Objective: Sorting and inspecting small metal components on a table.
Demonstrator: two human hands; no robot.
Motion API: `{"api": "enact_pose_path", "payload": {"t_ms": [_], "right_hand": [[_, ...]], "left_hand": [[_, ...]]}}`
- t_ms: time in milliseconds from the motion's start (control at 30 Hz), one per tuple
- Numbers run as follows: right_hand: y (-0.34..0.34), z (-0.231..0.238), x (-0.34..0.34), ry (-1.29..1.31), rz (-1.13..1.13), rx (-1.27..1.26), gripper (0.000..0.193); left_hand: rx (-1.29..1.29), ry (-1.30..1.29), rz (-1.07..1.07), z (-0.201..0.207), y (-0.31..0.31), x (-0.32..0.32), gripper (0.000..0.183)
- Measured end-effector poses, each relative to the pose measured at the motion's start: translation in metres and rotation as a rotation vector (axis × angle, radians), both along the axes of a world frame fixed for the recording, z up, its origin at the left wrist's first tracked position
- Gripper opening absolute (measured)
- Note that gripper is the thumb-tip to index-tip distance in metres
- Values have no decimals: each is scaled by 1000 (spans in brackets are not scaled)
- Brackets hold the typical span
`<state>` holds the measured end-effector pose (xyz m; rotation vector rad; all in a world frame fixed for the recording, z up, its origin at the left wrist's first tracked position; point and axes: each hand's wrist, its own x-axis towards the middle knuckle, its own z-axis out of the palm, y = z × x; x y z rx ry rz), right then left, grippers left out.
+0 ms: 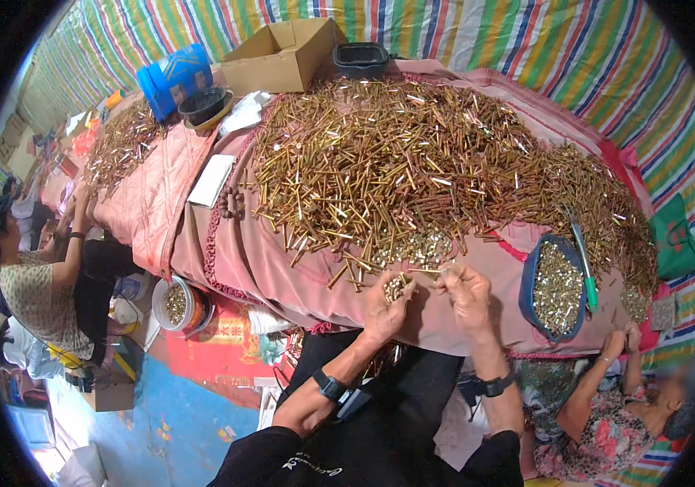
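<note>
Fingers of the left hand [386, 307] curl around small pale pieces [396, 287] at the frame's centre; just to the right, those of the right hand [468, 299] pinch a thin golden stick [424, 271] between both hands. White lettering marks the black shirt [364, 422], lower centre. A golden heap [388, 162] blocks the space above; a blue basin [528, 296] and green-handled tool [590, 290] lie right.
</note>
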<state>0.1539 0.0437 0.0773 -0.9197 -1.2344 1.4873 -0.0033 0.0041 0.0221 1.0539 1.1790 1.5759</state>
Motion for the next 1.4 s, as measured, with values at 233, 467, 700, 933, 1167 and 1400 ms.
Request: {"api": "enact_pose_path", "payload": {"t_ms": [233, 467, 700, 933, 1167, 1400], "right_hand": [[-13, -32, -29, -31, 24, -19, 15], [-23, -24, -44, -454, 12, 189, 21], [-38, 4, -69, -824, 42, 357, 16], [-17, -13, -86, -851, 137, 519, 19], [-3, -18, -90, -1044, 163, 650, 14], [-4, -2, -78, -847, 163, 233, 15]], "left_hand": [[-109, -523, 68, 34, 1, -9, 18], [-231, -774, 190, 29, -14, -65, 17], [-245, -908, 225, 12, -38, -119, 40], [-305, -949, 202, 3, -38, -132, 23], [-374, -985, 182, 21, -32, -128, 21], [-386, -970, 144, 13, -35, -133, 21]]}}
